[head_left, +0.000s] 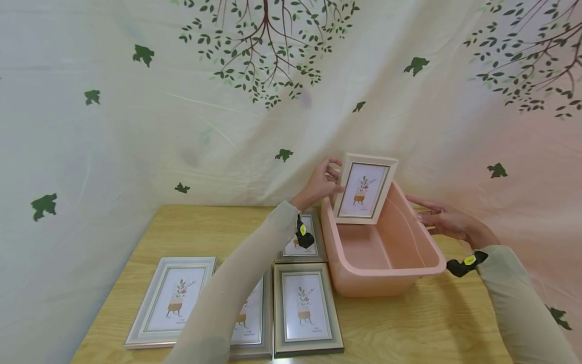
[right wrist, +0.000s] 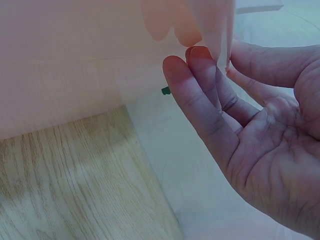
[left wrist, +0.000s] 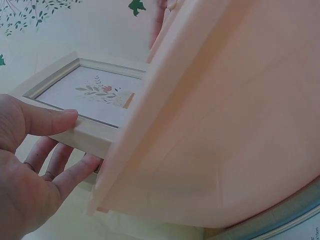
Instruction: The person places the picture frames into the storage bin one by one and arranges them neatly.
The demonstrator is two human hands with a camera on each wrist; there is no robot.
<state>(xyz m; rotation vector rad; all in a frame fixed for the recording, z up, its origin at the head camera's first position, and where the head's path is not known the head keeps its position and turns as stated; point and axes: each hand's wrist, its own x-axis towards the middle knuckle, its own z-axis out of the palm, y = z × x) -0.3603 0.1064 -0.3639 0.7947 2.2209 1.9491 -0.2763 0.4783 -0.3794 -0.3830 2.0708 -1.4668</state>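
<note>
My left hand grips a cream picture frame by its left edge, the thumb over the front and the fingers behind. The frame stands tilted at the far end of a pink plastic bin, its lower edge inside the rim. In the left wrist view the bin's wall covers part of the frame. My right hand holds the bin's right rim; in the right wrist view its thumb is at the rim and its fingers lie curled beneath, against the outer wall.
Left of the bin, a bronze-toned frame lies on the wooden table, with another frame behind it. A silver frame is partly under my left forearm, and a white frame lies farther left. A leaf-patterned cloth hangs behind.
</note>
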